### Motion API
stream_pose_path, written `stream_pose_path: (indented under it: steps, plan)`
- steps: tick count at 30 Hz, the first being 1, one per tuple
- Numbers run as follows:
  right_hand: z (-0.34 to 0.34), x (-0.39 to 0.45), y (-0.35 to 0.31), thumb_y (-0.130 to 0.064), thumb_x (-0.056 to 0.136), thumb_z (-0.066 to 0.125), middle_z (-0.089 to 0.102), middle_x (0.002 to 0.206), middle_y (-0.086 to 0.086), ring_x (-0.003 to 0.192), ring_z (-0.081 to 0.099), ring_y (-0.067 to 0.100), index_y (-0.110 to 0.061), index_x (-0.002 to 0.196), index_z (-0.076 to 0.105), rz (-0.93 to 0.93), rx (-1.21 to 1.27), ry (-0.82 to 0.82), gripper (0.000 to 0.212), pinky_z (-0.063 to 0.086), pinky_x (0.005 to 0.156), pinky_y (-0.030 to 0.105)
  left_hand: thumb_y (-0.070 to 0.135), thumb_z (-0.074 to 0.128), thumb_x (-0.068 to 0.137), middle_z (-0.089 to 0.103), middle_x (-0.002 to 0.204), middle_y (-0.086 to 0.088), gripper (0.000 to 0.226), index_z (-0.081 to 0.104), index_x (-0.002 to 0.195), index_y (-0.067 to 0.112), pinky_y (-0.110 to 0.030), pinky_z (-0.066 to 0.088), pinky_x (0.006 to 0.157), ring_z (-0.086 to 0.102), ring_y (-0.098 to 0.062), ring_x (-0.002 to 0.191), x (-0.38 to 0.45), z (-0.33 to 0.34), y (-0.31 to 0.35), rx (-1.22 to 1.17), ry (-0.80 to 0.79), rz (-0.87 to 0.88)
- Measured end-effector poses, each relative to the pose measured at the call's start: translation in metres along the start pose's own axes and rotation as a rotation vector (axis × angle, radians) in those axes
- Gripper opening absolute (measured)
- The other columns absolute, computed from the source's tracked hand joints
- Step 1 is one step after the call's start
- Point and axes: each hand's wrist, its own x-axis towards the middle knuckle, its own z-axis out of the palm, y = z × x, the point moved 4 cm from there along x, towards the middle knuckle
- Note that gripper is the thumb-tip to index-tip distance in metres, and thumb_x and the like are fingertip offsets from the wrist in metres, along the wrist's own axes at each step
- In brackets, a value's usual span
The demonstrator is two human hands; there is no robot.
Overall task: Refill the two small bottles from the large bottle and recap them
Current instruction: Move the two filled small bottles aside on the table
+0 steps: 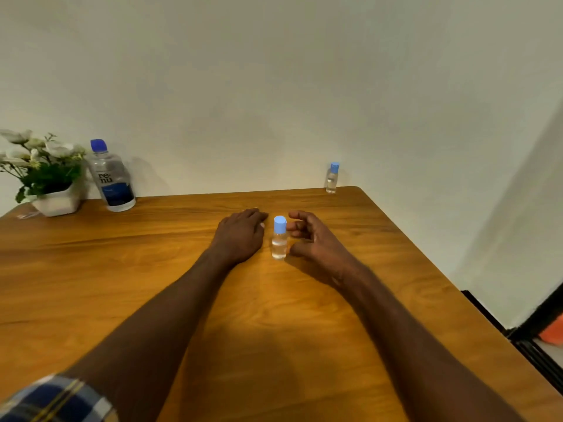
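I judge I'm either just starting or finished: all caps on, my left hand (240,236) and right hand (313,236) loose and empty flanking one small bottle (279,239), the other small bottle (332,178) and the large renu bottle (111,176) beyond them

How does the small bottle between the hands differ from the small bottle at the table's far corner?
The near bottle stands mid-table between the left hand and right hand; the far bottle stands alone by the wall. The near bottle has hands close on both sides, not clearly gripping it; the far bottle has nothing near it. The near bottle looks about half full; the far bottle's level is hard to read. Both are upright, clear, and capped in light blue.
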Motion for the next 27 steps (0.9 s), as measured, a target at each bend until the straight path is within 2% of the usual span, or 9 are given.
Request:
stream_pose_path:
  steps: [2,4,9,11,14,18,20,23,27]
  plan:
    - [0.004,-0.005,0.002,-0.02,0.079,0.089,0.057,0.128,-0.004,0.118,0.055,0.011,-0.027,0.142,0.049,-0.015,-0.032,0.029,0.075,0.049,0.089,0.02,0.035,0.042,0.107,0.049,0.16,-0.002,0.044,0.053,0.149,0.029,-0.048,0.038,0.118,0.047,-0.028,0.145,-0.006,-0.003,0.002,-0.009,0.018,-0.017]
    - [0.01,-0.005,0.004,-0.03,0.073,0.094,0.059,0.121,-0.004,0.11,0.057,0.011,-0.028,0.133,0.053,-0.047,-0.069,0.096,0.073,0.049,0.086,0.021,0.034,0.044,0.105,0.055,0.153,-0.001,0.043,0.057,0.145,0.027,-0.047,0.042,0.114,0.052,-0.027,0.139,-0.008,-0.007,0.005,-0.04,0.04,-0.022]
    - [0.016,0.001,0.009,-0.026,0.072,0.093,0.07,0.098,-0.007,0.086,0.062,0.007,-0.024,0.111,0.071,-0.104,-0.236,0.181,0.045,0.052,0.076,0.025,0.036,0.049,0.098,0.067,0.138,-0.002,0.042,0.065,0.134,0.021,-0.042,0.049,0.103,0.061,-0.029,0.125,-0.016,-0.016,0.008,-0.114,0.08,-0.059]
    - [0.011,0.004,0.011,-0.022,0.074,0.092,0.074,0.095,-0.009,0.081,0.064,0.002,-0.023,0.108,0.076,-0.119,-0.204,0.249,0.038,0.05,0.072,0.019,0.036,0.053,0.096,0.068,0.137,-0.002,0.042,0.066,0.133,0.02,-0.04,0.049,0.104,0.061,-0.028,0.125,-0.016,-0.017,0.01,-0.134,0.081,-0.062]
    - [0.0,0.014,0.011,-0.017,0.078,0.089,0.076,0.1,-0.012,0.085,0.067,-0.004,-0.021,0.114,0.077,-0.083,-0.082,0.384,0.038,0.05,0.074,0.015,0.036,0.059,0.093,0.069,0.134,-0.002,0.043,0.068,0.132,0.02,-0.038,0.049,0.104,0.062,-0.027,0.123,-0.014,-0.021,0.009,-0.219,0.075,-0.086]
    - [-0.022,0.048,0.012,-0.014,0.081,0.086,0.067,0.103,-0.013,0.097,0.066,0.008,-0.018,0.128,0.069,-0.032,-0.129,0.616,0.05,0.055,0.089,0.03,0.036,0.063,0.093,0.068,0.134,-0.002,0.04,0.065,0.132,0.027,-0.034,0.048,0.098,0.062,-0.025,0.12,-0.004,-0.019,0.004,-0.263,0.021,-0.116]
    - [-0.033,0.073,0.016,-0.013,0.079,0.087,0.067,0.101,-0.01,0.099,0.068,0.014,-0.02,0.12,0.067,-0.004,-0.15,0.682,0.046,0.056,0.089,0.033,0.038,0.062,0.095,0.065,0.14,-0.002,0.041,0.063,0.134,0.028,-0.035,0.047,0.102,0.059,-0.025,0.125,0.004,-0.015,0.001,-0.254,0.002,-0.103]
    - [-0.043,0.113,0.023,-0.016,0.079,0.088,0.075,0.104,0.0,0.099,0.07,0.021,-0.018,0.102,0.069,0.039,-0.233,0.739,0.03,0.051,0.083,0.031,0.04,0.061,0.097,0.06,0.145,-0.003,0.042,0.06,0.137,0.028,-0.036,0.044,0.107,0.054,-0.026,0.132,0.022,-0.012,-0.004,-0.217,-0.01,-0.066]
    - [-0.049,0.163,0.029,-0.015,0.085,0.084,0.075,0.116,0.008,0.107,0.069,0.025,-0.012,0.119,0.073,0.05,-0.345,0.813,0.035,0.05,0.086,0.032,0.043,0.059,0.099,0.058,0.147,-0.002,0.042,0.059,0.138,0.028,-0.04,0.037,0.117,0.047,-0.028,0.141,0.04,-0.006,-0.01,-0.191,-0.004,-0.049]
